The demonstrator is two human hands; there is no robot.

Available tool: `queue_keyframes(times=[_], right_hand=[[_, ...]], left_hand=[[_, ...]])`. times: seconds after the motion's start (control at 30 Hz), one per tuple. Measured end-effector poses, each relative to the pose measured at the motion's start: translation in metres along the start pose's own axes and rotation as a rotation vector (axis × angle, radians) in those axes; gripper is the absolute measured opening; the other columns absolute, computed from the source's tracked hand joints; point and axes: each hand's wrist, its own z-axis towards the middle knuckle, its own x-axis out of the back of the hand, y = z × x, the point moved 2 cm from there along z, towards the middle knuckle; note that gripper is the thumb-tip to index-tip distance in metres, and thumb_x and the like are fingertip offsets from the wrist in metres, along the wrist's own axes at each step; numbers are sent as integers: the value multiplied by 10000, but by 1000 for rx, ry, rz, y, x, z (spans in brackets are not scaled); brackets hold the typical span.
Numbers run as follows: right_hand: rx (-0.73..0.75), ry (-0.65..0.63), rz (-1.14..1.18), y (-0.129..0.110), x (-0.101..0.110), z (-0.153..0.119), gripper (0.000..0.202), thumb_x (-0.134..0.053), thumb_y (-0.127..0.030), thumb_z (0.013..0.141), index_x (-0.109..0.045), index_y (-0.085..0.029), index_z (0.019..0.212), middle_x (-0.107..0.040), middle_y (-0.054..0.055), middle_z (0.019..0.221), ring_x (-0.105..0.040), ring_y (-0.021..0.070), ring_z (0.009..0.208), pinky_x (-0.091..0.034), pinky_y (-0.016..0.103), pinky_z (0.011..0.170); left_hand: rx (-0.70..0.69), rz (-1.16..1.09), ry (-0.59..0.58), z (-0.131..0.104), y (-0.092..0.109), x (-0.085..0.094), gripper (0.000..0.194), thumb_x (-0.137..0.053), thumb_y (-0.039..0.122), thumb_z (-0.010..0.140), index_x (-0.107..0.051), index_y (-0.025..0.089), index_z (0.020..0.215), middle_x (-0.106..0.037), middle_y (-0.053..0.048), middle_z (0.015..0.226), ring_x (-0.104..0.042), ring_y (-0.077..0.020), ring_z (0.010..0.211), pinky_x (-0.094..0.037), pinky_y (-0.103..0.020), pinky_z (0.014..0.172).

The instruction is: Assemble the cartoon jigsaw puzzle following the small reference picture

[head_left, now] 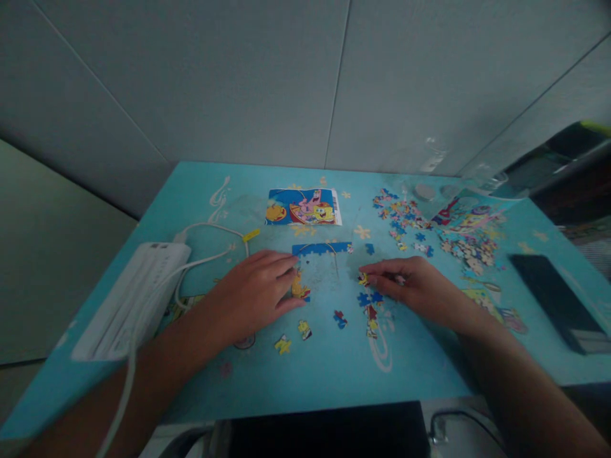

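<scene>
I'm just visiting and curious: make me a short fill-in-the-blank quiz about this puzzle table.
1. The tablecloth is coloured ____.
2. The left hand rests beside a partly joined strip of ____ puzzle pieces.
3. The right hand pinches a small puzzle piece at its ____.
4. The white power strip lies to the ____ of both hands.

Missing words: light blue; blue; fingertips; left
</scene>
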Motion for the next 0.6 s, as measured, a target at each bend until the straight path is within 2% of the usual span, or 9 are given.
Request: queue_keyframes(times=[0.23, 0.6], right_hand=[[0, 15, -34, 1, -1, 2, 296, -586, -379, 973, -787, -232, 1131, -790, -2, 903, -704, 167, 749, -557, 264, 677], [43, 44, -104, 5, -1, 5, 244, -598, -329, 968, -775, -237, 1109, -778, 37, 1040, -709, 182, 854, -548, 309, 784]], left_hand=[[0, 3, -6, 0, 0, 0, 385, -671, 478, 931, -727, 120, 1060, -689, -155, 1220, -649, -311, 1146, -555, -495, 1013], [-1, 1, 1, -1, -1, 0, 401, -685, 476, 920, -722, 111, 1081, -683, -171, 1242, -645, -321, 1155, -547, -503, 1015]])
